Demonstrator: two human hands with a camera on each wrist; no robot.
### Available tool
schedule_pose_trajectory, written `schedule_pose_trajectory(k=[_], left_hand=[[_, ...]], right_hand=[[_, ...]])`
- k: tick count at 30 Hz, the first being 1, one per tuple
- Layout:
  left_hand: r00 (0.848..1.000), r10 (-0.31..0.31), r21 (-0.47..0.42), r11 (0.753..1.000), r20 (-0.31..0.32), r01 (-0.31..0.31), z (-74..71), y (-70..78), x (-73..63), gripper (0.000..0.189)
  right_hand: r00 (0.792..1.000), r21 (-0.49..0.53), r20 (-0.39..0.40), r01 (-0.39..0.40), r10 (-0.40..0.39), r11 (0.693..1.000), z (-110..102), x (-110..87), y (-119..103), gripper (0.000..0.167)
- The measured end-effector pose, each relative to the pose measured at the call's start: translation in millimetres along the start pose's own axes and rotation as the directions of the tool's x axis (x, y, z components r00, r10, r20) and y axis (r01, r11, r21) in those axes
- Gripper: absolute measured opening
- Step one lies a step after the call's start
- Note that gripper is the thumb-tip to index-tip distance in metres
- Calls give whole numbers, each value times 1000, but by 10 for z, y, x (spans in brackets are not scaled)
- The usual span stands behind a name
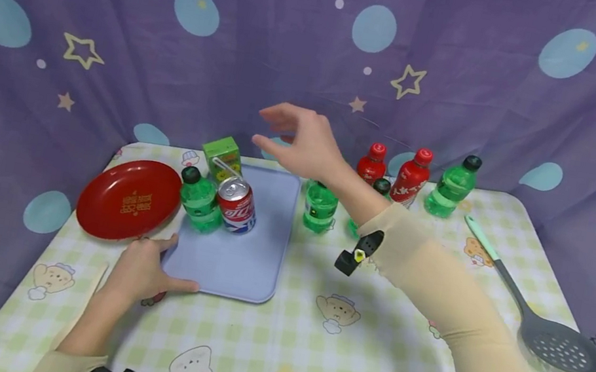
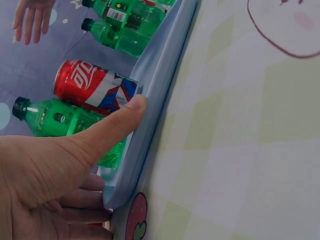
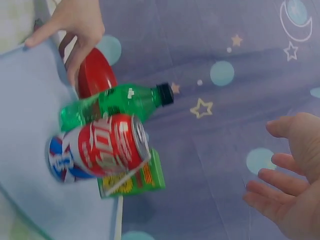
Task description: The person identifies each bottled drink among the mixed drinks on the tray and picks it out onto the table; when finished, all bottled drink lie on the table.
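Observation:
My left hand [image 1: 142, 271] holds the near left corner of a light blue tray [image 1: 240, 275], thumb along the front rim and fingers at the left side. On the tray stand a red, white and blue soda can [image 1: 237, 205] and a green soda bottle [image 1: 201, 202] with a black cap. A green drink carton [image 1: 222, 158] with a white straw is at the back left corner. My right hand [image 1: 306, 141] is in the air above the tray's back edge. Its fingers are apart and loosely bent, holding nothing, as the right wrist view [image 3: 295, 180] shows.
A red oval plate [image 1: 129, 199] lies left of the tray. To the right stand a green bottle [image 1: 321, 207], another partly hidden by my right forearm, two red bottles [image 1: 412, 176] and a further green bottle [image 1: 452, 186]. A slotted skimmer [image 1: 557, 343] lies at far right.

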State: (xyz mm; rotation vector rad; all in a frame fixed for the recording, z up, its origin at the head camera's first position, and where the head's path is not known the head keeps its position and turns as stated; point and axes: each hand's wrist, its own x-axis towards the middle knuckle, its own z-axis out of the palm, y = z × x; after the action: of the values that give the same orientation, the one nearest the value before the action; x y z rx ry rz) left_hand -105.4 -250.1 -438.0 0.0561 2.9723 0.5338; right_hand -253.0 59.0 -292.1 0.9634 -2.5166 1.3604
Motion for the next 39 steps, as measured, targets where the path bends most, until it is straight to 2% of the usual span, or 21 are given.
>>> schedule_pose_trajectory(k=[4,8,12,18,24,29,39], left_hand=[[1000,-2,5,1000,1,2,-3,0,-6,118],[1000,7,10,1000,-10,-7,4,3,2,118],[999,36,20,999,-37,-36,21,7,28,116],[998,39,26,999,-46,-38,8,7,35,115],[999,28,28,999,-45,-27,8,-10,20,116],[998,36,25,999,-55,-35,15,-16,15,114],[996,52,21,998,-71,-51,21,-23,5,112]], right_hand=[[999,-13,29,28,-28,1000,174,73,-74,43],[991,-50,122,57,-51,997,328,122,-131,48],[967,-101,241,114,-86,988,501,152,-156,55],[933,-166,341,180,-115,969,783,187,-193,63],[909,-226,399,224,-120,948,1035,236,-180,67],[894,-257,439,224,-92,940,1164,252,-181,70],[897,-292,438,205,-60,934,1324,291,-78,77]])
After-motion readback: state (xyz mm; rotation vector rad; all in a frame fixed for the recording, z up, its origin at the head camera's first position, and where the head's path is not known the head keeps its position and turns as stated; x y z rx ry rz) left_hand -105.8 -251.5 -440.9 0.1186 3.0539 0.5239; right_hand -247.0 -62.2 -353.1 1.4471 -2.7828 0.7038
